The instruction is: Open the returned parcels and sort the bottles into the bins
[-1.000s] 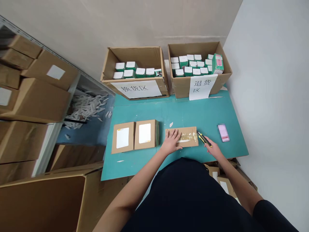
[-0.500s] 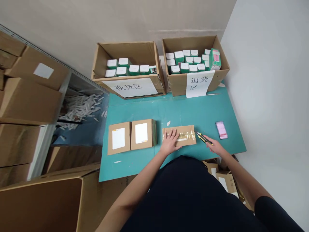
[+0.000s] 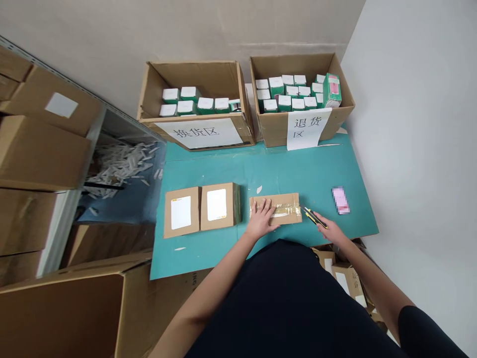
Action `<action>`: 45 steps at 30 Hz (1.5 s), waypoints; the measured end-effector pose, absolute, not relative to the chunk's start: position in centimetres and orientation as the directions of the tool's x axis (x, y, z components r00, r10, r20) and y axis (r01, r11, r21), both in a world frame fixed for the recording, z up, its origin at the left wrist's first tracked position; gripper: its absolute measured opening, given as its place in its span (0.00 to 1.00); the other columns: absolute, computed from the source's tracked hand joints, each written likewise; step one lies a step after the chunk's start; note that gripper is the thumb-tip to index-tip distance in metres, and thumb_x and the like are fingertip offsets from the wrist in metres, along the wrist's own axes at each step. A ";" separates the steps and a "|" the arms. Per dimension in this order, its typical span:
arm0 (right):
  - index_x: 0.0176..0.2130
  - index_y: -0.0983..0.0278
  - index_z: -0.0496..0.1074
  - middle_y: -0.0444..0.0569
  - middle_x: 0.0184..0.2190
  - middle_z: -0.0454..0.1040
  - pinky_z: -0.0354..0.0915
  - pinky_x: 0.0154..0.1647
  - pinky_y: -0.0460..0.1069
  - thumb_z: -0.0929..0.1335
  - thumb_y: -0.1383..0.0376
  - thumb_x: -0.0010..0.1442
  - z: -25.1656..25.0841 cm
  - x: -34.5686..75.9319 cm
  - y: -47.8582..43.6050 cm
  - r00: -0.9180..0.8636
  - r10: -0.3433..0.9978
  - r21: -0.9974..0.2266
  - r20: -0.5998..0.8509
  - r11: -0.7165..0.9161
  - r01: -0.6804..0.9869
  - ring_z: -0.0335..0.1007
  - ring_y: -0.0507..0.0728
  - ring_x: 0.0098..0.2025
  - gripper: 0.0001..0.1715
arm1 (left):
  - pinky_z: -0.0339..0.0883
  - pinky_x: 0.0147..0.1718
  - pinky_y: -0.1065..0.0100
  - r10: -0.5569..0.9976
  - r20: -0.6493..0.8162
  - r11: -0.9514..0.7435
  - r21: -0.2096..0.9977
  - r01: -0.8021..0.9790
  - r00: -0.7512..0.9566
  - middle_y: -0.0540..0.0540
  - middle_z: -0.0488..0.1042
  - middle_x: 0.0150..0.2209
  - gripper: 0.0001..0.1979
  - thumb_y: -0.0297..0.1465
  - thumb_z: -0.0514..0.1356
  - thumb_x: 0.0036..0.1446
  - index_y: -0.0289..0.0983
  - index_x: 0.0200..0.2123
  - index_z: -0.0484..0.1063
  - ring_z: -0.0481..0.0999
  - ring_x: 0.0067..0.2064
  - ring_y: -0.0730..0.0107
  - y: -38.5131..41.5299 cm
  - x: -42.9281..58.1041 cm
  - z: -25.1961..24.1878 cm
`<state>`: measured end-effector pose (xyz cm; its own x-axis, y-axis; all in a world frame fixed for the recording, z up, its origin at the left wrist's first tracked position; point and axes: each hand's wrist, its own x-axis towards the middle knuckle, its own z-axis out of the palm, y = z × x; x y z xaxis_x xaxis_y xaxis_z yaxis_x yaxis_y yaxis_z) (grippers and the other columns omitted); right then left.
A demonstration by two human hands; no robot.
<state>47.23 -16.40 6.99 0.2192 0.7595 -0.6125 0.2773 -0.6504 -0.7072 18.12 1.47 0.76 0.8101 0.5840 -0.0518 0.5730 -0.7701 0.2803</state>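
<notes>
A brown carton (image 3: 286, 200) closed with clear tape lies on the green table (image 3: 208, 253). My left hand (image 3: 262, 219) lies with spread fingers on the carton's left part, holding nothing in its grasp. My right hand (image 3: 328, 229) is closed round a yellow and black utility knife (image 3: 314, 218). The knife's blade tip is at the carton's right edge; whether it touches is too small to tell. Left of the carton, two brown boxes (image 3: 182, 211) with white labels stand side by side.
Two open cartons, one left (image 3: 194, 122) and one right (image 3: 274, 124), hold green and white packs at the table's back. A phone (image 3: 340, 200) lies at the right. Stacked boxes (image 3: 40, 149) are at the left, and a large open box (image 3: 136, 303) at the lower left.
The view has shifted slightly. Both hands keep nearly the same places, with the knife still at the carton's right edge.
</notes>
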 end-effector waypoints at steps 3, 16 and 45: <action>0.69 0.57 0.64 0.40 0.24 0.71 0.65 0.24 0.45 0.65 0.62 0.64 7.5 47.3 -16.6 0.220 0.762 -0.700 -0.609 -0.647 0.304 0.61 0.48 0.17 0.35 | 0.36 0.70 0.34 0.584 -0.038 -0.771 0.285 0.569 0.811 0.34 0.56 0.71 0.38 0.53 0.65 0.55 0.38 0.63 0.68 0.52 0.73 0.39 1.5 18.1 0.9; 0.71 0.57 0.59 0.41 0.27 0.71 0.59 0.16 0.43 0.66 0.59 0.64 8.4 45.1 -18.4 0.226 0.653 -0.650 -0.722 -0.753 0.101 0.60 0.48 0.17 0.38 | 0.34 0.70 0.35 0.590 -0.041 -0.765 0.292 0.574 0.806 0.34 0.57 0.71 0.35 0.52 0.65 0.54 0.39 0.60 0.70 0.52 0.73 0.40 1.4 18.3 1.1; 0.71 0.59 0.58 0.40 0.30 0.71 0.60 0.17 0.42 0.64 0.57 0.63 7.1 46.1 -15.8 0.256 0.716 -0.708 -0.649 -0.692 0.142 0.61 0.47 0.18 0.39 | 0.35 0.70 0.35 0.579 -0.006 -0.771 0.323 0.550 0.815 0.36 0.60 0.70 0.37 0.52 0.65 0.55 0.41 0.63 0.68 0.53 0.73 0.40 1.4 17.9 1.1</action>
<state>46.11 -15.81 7.10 0.2559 0.7163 -0.6491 0.1420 -0.6921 -0.7077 17.91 1.42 1.10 0.8152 0.5792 -0.0059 0.5498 -0.7705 0.3226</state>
